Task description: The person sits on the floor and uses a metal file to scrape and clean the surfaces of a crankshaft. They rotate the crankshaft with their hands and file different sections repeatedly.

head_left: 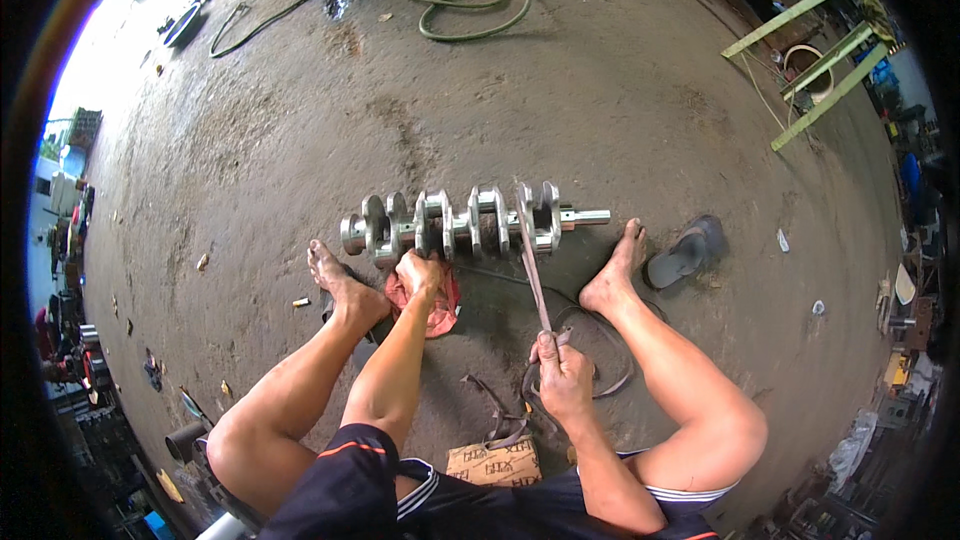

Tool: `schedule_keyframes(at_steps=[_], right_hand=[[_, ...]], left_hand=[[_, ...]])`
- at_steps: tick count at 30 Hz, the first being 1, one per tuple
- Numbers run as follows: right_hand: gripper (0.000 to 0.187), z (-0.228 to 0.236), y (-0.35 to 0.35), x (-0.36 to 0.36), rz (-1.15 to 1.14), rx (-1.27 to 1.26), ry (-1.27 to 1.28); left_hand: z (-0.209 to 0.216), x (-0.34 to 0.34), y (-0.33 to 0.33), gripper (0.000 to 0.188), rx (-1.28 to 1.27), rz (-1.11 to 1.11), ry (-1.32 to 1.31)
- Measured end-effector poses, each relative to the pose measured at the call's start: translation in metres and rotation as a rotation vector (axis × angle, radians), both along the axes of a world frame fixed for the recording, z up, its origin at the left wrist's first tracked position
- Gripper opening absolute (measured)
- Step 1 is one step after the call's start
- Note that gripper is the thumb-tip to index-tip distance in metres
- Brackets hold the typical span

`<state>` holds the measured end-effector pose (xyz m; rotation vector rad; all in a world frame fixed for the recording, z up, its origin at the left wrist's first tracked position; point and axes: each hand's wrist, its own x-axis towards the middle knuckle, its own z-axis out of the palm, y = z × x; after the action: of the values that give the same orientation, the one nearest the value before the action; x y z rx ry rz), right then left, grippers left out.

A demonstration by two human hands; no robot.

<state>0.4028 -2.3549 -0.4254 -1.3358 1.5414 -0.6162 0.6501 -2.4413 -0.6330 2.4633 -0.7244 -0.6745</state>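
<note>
A shiny metal crankshaft (460, 223) lies crosswise on the ground between my bare feet, its thin shaft end pointing right. My left hand (420, 270) grips its near side left of the middle, the fingertips partly hidden against the metal. Under that wrist is a crumpled red cloth (440, 315). My right hand (563, 373) is closed around a long brownish strap (535, 285), which runs taut up to the crankshaft near its right end. How the strap passes around the metal is hard to see. More of the strap lies loose on the ground beside my right hand.
A piece of printed cardboard (493, 462) lies between my thighs. To the right of my right foot rests a dark sandal (687, 252). A green hose (470, 5) coils at the far side. Pale green metal legs (830, 70) stand far right. Clutter lines both sides.
</note>
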Motion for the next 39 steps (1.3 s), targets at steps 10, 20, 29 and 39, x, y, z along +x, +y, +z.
schedule_keyframes(at_steps=[10, 20, 29, 39], right_hand=[[0.044, 0.043, 0.018, 0.0, -0.003, -0.101, -0.161], [0.039, 0.074, -0.002, -0.013, -0.038, 0.096, -0.19], [0.034, 0.035, -0.004, 0.017, 0.084, -0.076, -0.152], [0.046, -0.042, -0.022, 0.006, -0.204, 0.208, -0.179]], left_hand=[[0.026, 0.011, 0.047, 0.028, 0.185, -0.21, -0.081], [0.08, -0.011, 0.071, 0.036, 0.347, -0.321, -0.048], [0.074, 0.023, -0.061, 0.045, 0.212, -0.55, -0.432], [0.052, 0.037, -0.18, 0.028, 0.29, -0.761, -0.522]])
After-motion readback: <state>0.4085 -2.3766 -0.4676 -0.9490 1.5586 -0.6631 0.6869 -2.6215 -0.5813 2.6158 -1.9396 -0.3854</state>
